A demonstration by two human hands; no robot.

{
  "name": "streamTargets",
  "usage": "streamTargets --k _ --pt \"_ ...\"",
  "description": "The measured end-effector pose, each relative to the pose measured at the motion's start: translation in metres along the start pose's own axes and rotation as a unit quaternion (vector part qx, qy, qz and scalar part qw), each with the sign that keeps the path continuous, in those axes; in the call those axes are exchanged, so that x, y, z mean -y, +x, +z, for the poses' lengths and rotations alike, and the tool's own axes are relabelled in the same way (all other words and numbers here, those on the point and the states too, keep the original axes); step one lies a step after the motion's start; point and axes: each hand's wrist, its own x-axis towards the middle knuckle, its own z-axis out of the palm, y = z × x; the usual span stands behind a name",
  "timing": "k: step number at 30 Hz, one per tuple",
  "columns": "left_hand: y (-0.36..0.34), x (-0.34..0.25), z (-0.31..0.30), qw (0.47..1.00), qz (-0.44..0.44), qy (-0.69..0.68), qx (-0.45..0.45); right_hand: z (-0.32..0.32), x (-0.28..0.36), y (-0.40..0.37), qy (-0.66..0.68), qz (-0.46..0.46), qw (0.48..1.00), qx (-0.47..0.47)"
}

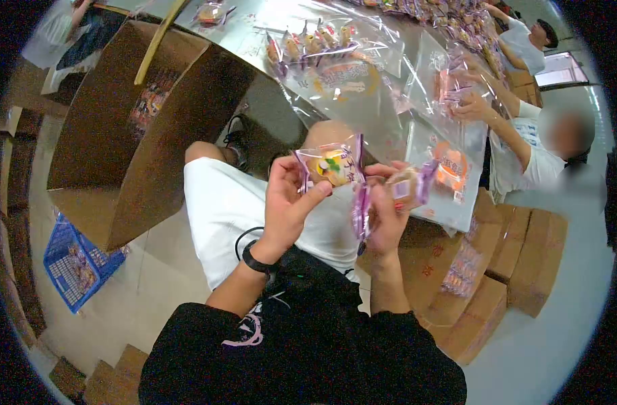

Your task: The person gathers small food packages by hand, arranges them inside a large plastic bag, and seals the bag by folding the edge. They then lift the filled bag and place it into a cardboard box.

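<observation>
While an open cardboard box [119, 155] stands beside the knees and clear bags [342, 77] cover the desk [251, 37] ahead, the left hand [288, 202] pinches a purple-edged, cake-printed snack packet [332, 167] above the lap, the right hand [388, 216] gripping a second packet [409, 185].

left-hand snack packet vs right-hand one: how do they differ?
The left packet faces the camera and shows a yellow and green print; the right packet is turned partly away and looks pale and blurred. The left packet sits higher, pinched near its lower edge by the left hand; the right packet is partly covered by the right hand. Both are small with purple edges.
</observation>
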Motion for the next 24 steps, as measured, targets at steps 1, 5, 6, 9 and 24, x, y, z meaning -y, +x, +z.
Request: streamTargets --k 1,5,6,9,24 --pt "0.000 -0.004 -0.001 1.000 0.010 0.012 0.001 0.001 -0.002 0.000 0.010 -0.001 1.000 -0.011" --pt "-0.009 -0.010 -0.004 0.991 0.000 0.131 0.031 0.010 0.001 0.005 0.008 -0.100 0.995 0.000" --pt "-0.010 -0.013 -0.004 0.984 -0.018 0.167 0.055 0.013 0.003 0.006 -0.052 -0.117 0.992 0.014" --pt "-0.008 -0.002 -0.014 0.960 0.007 0.265 0.094 0.015 -0.001 0.016 -0.142 -0.160 0.967 0.137" --pt "-0.009 -0.005 -0.021 0.981 -0.183 -0.013 0.071 0.016 -0.005 0.038 -0.013 -0.014 0.997 0.070"
